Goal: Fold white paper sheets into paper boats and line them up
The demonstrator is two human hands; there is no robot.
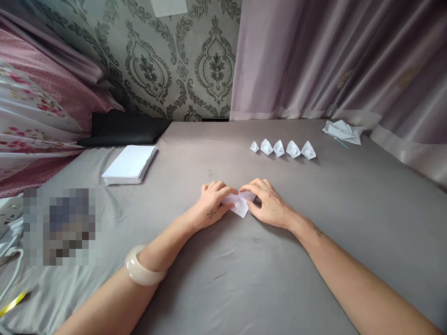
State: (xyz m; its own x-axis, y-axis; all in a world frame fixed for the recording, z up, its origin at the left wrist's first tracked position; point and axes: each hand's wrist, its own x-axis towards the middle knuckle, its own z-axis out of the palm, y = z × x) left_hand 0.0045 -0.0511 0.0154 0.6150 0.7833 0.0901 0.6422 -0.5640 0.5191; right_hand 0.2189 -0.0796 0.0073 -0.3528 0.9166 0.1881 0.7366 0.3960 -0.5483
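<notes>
Between my hands is a small piece of folded white paper point(241, 207), its lower corner pointing toward me. My left hand point(214, 202) pinches its left side between thumb and fingers. On the opposite side, my right hand point(267, 200) grips the right edge the same way. Fingertips of both hands cover parts of the top fold. Beyond my right hand, several small folded paper boats point(278, 148) stand in a row on the grey cloth point(223, 288).
A stack of white paper point(130, 163) lies at the left, in front of a black cloth point(125, 128). Crumpled or folded paper point(344, 131) sits at the far right. A power strip point(10, 214) with cables and a blurred-out patch point(68, 225) are at the left edge.
</notes>
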